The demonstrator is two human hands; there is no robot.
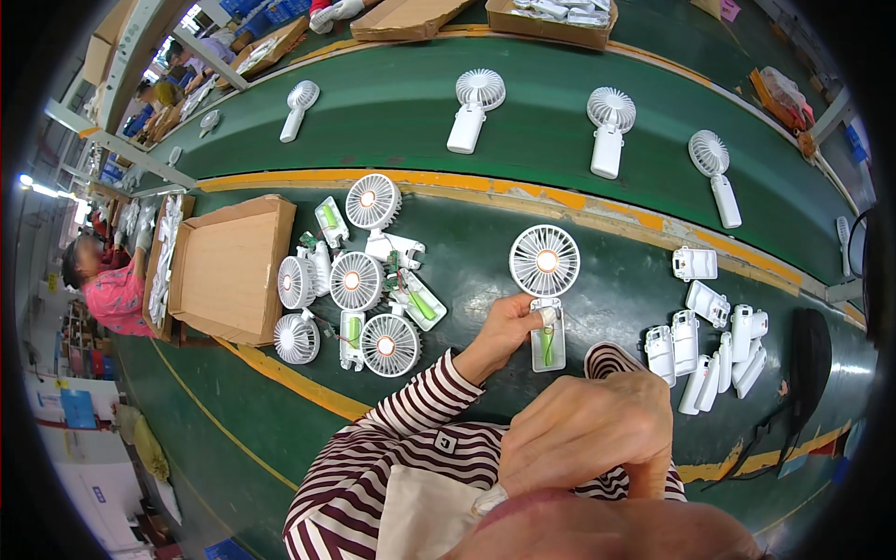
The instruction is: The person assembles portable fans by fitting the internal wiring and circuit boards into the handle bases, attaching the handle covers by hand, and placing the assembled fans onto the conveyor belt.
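Note:
My left hand [511, 329] grips a white handheld fan [544, 263] at its neck, with a white cover on the thumb tip. The fan's round head points away from me. Its handle is uncovered, and a green battery [548, 343] shows inside the casing. Close below the camera, my right hand [588, 434] is raised with its fingers curled. A white cover shows at one fingertip; whatever the fingers hold, if anything, is hidden. Left of my left hand lie several fans [357, 281] with uncovered handles, green batteries and circuit boards. Several white handle covers [685, 341] lie to the right.
A cardboard tray [231, 266] stands at the left. Beyond the orange-edged ledge, closed white fans [481, 91] lie spaced along a green belt [392, 103]. A black strap-like object [810, 369] lies at the right. A person in pink [117, 294] works at the far left.

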